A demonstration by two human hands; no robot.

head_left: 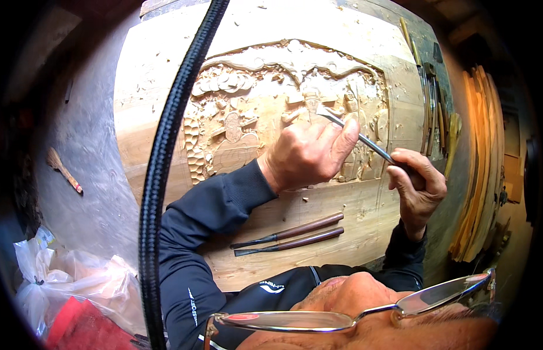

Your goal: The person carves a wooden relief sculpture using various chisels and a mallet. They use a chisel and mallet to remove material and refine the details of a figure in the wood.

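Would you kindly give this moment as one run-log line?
right hand: holds chisel | left hand: on its shaft | panel: carved, chip-strewn | two more chisels: lying side by side

1. Left head-worn fisheye, basically peering down from above at both hands (309, 149) (422, 186) and the worktop (90, 146).
2. Pretty close, super wide: glasses (289, 319) poke in along the bottom, corners go black.

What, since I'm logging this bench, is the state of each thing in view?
Carved panel: partly worked, strewn with chips
Held tool: tilted, tip at the panel
Left grip: closed on the tool's shaft
Right grip: closed around the tool's handle
Two loose tools: lying side by side
Plastic bag: crumpled
Glasses: worn
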